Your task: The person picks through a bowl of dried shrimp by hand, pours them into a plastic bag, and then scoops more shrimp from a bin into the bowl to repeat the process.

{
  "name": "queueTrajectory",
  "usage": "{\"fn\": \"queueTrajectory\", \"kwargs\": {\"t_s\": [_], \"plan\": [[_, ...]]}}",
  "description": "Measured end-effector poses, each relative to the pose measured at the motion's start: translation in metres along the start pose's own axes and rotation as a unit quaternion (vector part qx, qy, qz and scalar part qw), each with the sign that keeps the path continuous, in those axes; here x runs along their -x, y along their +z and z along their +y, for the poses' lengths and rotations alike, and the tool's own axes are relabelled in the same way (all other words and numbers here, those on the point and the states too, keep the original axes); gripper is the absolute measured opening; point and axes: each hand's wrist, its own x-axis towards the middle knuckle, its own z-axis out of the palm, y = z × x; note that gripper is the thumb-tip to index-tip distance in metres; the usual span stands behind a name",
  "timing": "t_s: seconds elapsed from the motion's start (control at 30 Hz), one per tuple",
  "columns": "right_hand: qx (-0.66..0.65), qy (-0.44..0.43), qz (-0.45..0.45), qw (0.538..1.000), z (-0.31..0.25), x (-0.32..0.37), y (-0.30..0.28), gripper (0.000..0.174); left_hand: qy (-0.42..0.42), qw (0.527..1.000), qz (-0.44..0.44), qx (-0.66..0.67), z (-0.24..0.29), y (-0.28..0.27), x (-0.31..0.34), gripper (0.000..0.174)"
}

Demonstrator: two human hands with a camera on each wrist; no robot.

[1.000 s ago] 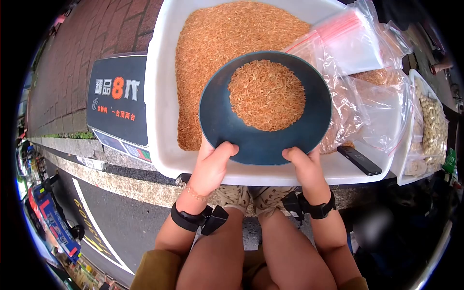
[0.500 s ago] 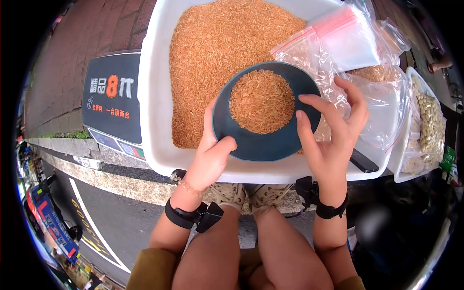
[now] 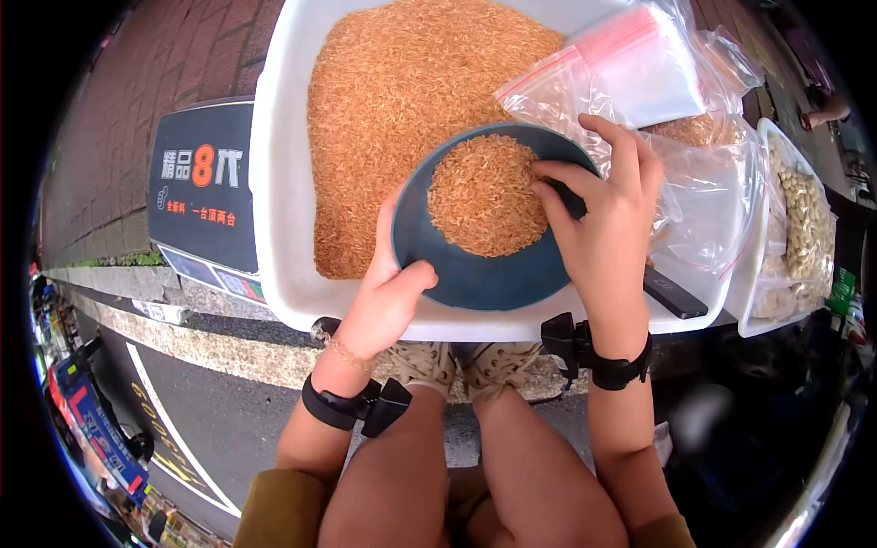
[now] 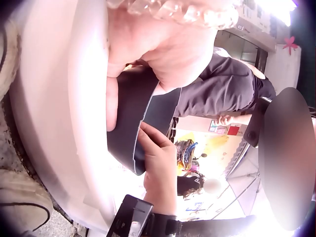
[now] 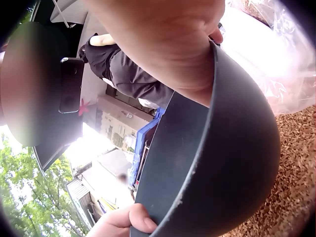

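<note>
A dark teal bowl [image 3: 498, 290], holding a mound of brown rice [image 3: 484, 196], is tilted over the near part of a large white tub. My left hand [image 3: 388, 301] grips its left rim, with the thumb inside and the fingers around the outside. My right hand [image 3: 607, 215] reaches over the right side of the bowl, thumb and index fingertips at the mound's edge with a small gap between them. The other fingers are raised. In the left wrist view the right hand [image 4: 160, 158] reaches inside the bowl [image 4: 131, 108]; the right wrist view shows the bowl's outer wall [image 5: 237, 148].
The white tub [image 3: 283, 183] holds loose brown rice [image 3: 411, 91]. Clear zip bags [image 3: 649, 73] and a black flat object [image 3: 674, 292] lie at its right. A boxed scale [image 3: 201, 183] stands left; a tray of pale bagged goods [image 3: 804, 210] stands right.
My right hand has let go of the bowl's right rim, lifted over it and brought its thumb and index finger in to the rice. The left hand keeps its grip.
</note>
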Motion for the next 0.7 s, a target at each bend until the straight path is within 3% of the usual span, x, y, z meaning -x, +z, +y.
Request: {"fn": "queueTrajectory", "kwargs": {"t_s": [0.07, 0.2, 0.27, 0.6, 0.7], "plan": [[-0.002, -0.003, 0.005, 1.000, -0.0002, -0.0002, 0.0006, 0.017, 0.036, 0.998, 0.043, 0.037, -0.0036, 0.0037, 0.0009, 0.059], [-0.015, 0.003, 0.021, 1.000, 0.0005, -0.0005, 0.0045, 0.016, 0.039, 0.998, 0.045, 0.036, -0.0035, 0.0024, 0.0008, 0.060], [-0.017, -0.006, 0.037, 0.999, 0.0006, -0.0004, 0.0047, 0.013, 0.013, 1.000, 0.007, 0.007, -0.0041, -0.0020, -0.0001, 0.074], [-0.024, 0.002, 0.050, 0.998, 0.0042, 0.0023, 0.0076, 0.013, 0.034, 0.999, 0.013, -0.016, -0.0094, -0.0034, -0.0013, 0.074], [-0.035, 0.023, 0.037, 0.998, 0.0020, 0.0047, 0.0037, 0.012, 0.014, 0.998, 0.058, -0.014, -0.0077, -0.0008, 0.0000, 0.071]]}}
